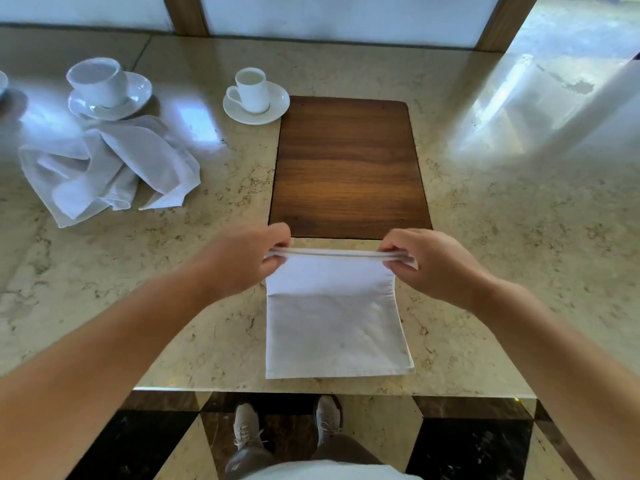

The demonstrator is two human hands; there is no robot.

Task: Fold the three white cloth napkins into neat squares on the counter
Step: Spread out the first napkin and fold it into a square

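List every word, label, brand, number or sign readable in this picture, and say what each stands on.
None can be read. The napkin pinched by the left hand and right hand, the crumpled napkins, both cups with saucers, the wooden board and the marble counter show no print, logo or number.

Counter [485, 271]: one. Wooden board [348, 168], 12 o'clock: one. Cups on saucers, 11 o'clock: two [98, 81] [252, 90]. Napkins: one folded [334, 327], loose heap [107, 168] at 10 o'clock, count unclear.
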